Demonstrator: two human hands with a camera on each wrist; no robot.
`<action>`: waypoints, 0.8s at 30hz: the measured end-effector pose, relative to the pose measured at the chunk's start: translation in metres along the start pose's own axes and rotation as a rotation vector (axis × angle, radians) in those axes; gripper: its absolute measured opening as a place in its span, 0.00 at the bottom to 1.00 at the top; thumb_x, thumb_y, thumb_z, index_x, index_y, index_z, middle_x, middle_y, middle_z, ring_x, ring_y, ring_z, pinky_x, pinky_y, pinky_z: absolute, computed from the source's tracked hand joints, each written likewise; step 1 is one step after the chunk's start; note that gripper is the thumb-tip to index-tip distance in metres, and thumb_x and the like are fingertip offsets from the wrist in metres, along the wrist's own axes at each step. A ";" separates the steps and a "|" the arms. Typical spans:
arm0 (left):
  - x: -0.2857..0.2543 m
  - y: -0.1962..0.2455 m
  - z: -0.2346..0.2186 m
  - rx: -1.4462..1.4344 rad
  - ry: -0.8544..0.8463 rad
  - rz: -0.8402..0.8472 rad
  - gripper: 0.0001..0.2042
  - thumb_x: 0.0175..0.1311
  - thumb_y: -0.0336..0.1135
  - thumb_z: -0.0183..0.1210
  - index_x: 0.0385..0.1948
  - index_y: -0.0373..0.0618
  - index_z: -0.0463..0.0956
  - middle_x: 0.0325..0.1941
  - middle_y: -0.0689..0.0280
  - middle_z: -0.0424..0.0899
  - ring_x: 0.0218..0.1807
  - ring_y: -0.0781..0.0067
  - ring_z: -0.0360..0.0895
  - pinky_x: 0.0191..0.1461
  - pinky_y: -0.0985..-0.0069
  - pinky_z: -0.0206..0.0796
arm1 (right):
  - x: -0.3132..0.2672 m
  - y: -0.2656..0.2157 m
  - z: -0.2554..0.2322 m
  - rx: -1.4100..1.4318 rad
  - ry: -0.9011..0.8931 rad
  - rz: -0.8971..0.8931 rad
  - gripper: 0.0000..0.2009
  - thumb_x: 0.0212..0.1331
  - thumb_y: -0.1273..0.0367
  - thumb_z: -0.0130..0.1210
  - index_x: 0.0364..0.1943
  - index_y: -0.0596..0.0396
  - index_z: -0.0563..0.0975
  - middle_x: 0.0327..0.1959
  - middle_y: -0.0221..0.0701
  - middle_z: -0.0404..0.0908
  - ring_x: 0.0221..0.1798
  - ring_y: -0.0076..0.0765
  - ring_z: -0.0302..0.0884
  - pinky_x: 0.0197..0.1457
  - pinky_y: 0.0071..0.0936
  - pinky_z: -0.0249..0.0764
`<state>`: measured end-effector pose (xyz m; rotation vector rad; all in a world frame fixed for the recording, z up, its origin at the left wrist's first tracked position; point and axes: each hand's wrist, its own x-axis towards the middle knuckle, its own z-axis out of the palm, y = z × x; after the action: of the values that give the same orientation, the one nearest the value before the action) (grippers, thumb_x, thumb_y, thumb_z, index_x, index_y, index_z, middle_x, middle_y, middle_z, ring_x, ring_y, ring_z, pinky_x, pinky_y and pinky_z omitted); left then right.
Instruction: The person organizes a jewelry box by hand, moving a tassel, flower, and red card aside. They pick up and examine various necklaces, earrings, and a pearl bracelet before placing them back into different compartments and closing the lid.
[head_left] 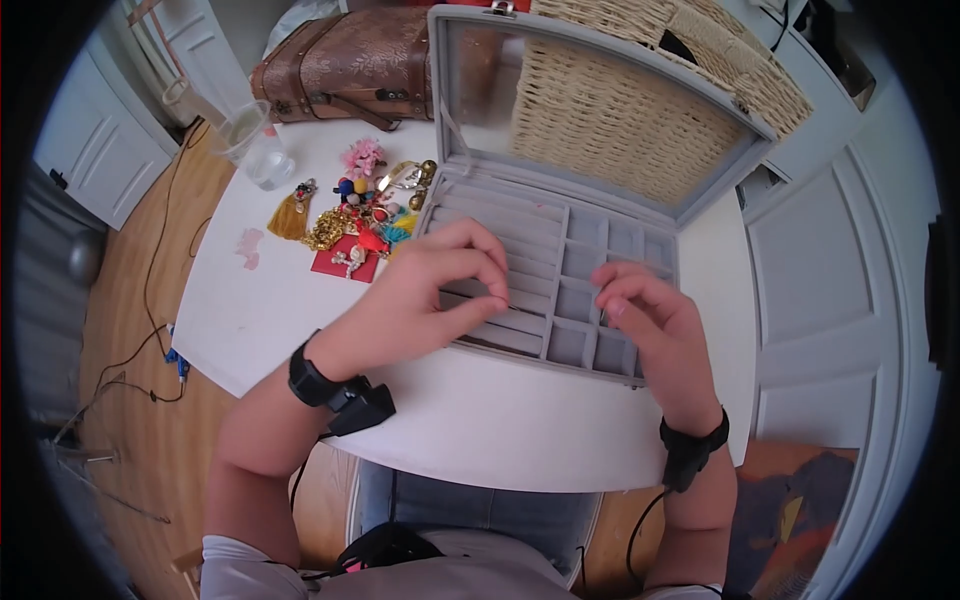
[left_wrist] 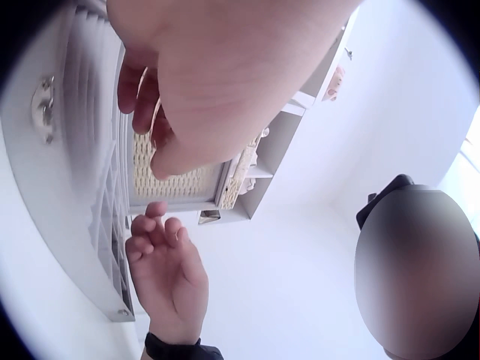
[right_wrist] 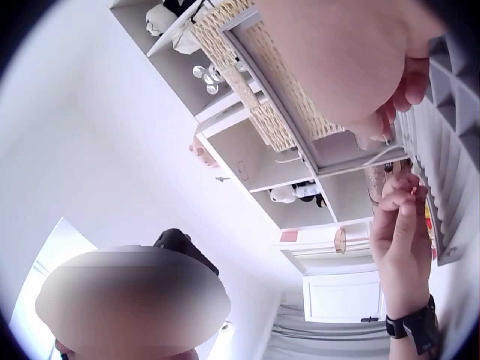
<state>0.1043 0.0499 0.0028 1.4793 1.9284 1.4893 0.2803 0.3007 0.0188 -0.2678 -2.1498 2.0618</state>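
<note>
My left hand (head_left: 410, 285) is over the left part of a grey jewellery box (head_left: 505, 200), thumb and index fingertips pinched together. Between them shows a small, thin item with a reddish speck (right_wrist: 414, 192). Above the box's right compartments is my right hand (head_left: 665, 325), its fingers curled and its thumb close to the index finger; I cannot tell whether it holds anything. The box's mirrored lid (head_left: 620, 120) stands raised. Inside, padded ring rolls (head_left: 490, 225) fill the left and square compartments (head_left: 575, 300) the right. Both hands appear close together in the wrist views.
Left of the box lies a pile of jewellery: a pink flower (head_left: 363, 157), a golden tassel (head_left: 290, 217), a gold chain (head_left: 326, 230) and a red card (head_left: 330, 262). A clear plastic cup (head_left: 268, 165) and a brown case (head_left: 345, 70) stand behind. A woven basket (head_left: 770, 95) is behind the lid.
</note>
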 end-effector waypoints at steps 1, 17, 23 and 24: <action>-0.001 -0.001 0.005 -0.019 0.007 0.011 0.06 0.64 0.22 0.72 0.39 0.42 0.87 0.51 0.65 0.81 0.55 0.67 0.80 0.63 0.69 0.72 | -0.001 0.000 0.006 0.010 -0.022 -0.004 0.04 0.77 0.74 0.61 0.47 0.59 0.85 0.64 0.31 0.80 0.62 0.25 0.78 0.68 0.27 0.74; -0.006 0.006 0.028 -0.097 0.041 -0.010 0.06 0.64 0.21 0.71 0.40 0.41 0.87 0.52 0.64 0.82 0.54 0.66 0.82 0.61 0.69 0.73 | 0.000 0.024 0.033 -0.162 -0.080 -0.233 0.07 0.71 0.75 0.68 0.50 0.58 0.86 0.66 0.36 0.79 0.53 0.26 0.81 0.54 0.25 0.80; -0.006 0.003 0.028 -0.070 0.016 0.029 0.07 0.63 0.21 0.71 0.40 0.41 0.87 0.52 0.63 0.82 0.54 0.65 0.83 0.60 0.69 0.74 | 0.000 0.021 0.036 -0.339 -0.064 -0.302 0.06 0.68 0.78 0.68 0.46 0.58 0.85 0.64 0.38 0.80 0.51 0.28 0.82 0.50 0.26 0.81; -0.006 0.002 0.027 -0.071 0.014 0.026 0.07 0.63 0.21 0.71 0.40 0.41 0.87 0.52 0.63 0.82 0.54 0.65 0.83 0.60 0.69 0.74 | -0.001 0.020 0.036 -0.337 -0.063 -0.299 0.06 0.68 0.78 0.68 0.46 0.58 0.85 0.64 0.38 0.80 0.51 0.28 0.82 0.50 0.26 0.81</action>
<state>0.1280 0.0596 -0.0090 1.4726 1.8509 1.5665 0.2732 0.2661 -0.0025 0.0814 -2.3968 1.5667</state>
